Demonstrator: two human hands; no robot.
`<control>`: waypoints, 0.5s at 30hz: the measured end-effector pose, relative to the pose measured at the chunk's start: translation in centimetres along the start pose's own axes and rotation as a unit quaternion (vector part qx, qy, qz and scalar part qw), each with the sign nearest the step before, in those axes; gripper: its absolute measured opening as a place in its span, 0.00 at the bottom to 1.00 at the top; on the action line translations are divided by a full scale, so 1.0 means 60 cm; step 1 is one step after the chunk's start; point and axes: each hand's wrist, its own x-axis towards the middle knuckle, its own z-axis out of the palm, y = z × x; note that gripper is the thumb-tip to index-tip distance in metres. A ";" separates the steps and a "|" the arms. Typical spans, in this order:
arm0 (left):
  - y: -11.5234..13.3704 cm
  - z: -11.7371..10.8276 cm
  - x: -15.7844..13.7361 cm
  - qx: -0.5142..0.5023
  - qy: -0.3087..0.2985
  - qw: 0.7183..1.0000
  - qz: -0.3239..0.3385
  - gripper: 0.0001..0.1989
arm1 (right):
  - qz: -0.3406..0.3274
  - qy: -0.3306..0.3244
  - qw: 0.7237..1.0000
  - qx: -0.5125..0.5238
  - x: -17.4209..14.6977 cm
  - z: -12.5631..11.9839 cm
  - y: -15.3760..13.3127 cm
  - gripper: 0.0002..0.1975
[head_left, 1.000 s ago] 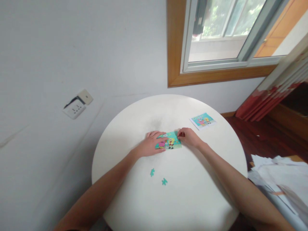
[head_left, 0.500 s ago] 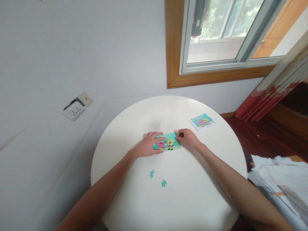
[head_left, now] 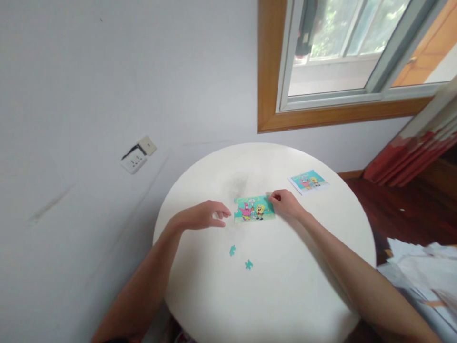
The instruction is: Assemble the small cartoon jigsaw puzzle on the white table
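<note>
A nearly rectangular jigsaw puzzle (head_left: 254, 208) with a teal cartoon picture, a pink and a yellow figure on it, lies on the round white table (head_left: 285, 281). My left hand (head_left: 205, 215) hovers just left of it, thumb and fingers apart, with nothing between them. At the puzzle's upper right corner, my right hand (head_left: 285, 202) is closed in a pinch; its fingertips hide whatever they hold there. Two loose teal pieces lie nearer to me: one puzzle piece (head_left: 233, 250) and, to its right, another puzzle piece (head_left: 249, 264).
A picture card (head_left: 308, 182) with the same cartoon lies at the back right of the table. Behind stands a wall with a socket (head_left: 134, 160) and a wood-framed window (head_left: 267, 66). Papers (head_left: 424, 271) are heaped at the right, below a red curtain (head_left: 396, 164).
My left hand has lifted off the puzzle and drawn back to the left, uncovering its left side. My right hand stays at the upper right corner. The camera view has shifted slightly.
</note>
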 end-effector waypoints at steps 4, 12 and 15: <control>0.057 0.074 -0.039 0.011 -0.013 1.000 0.007 0.14 | -0.006 0.000 1.000 0.002 0.001 0.000 0.003 0.13; 0.077 0.165 -0.062 -0.029 0.102 0.990 -0.098 0.07 | 0.012 -0.014 0.999 -0.032 -0.003 -0.005 -0.008 0.12; 0.081 0.165 -0.065 -0.042 0.115 0.989 -0.081 0.08 | 0.010 -0.016 0.999 -0.036 -0.004 -0.006 -0.010 0.12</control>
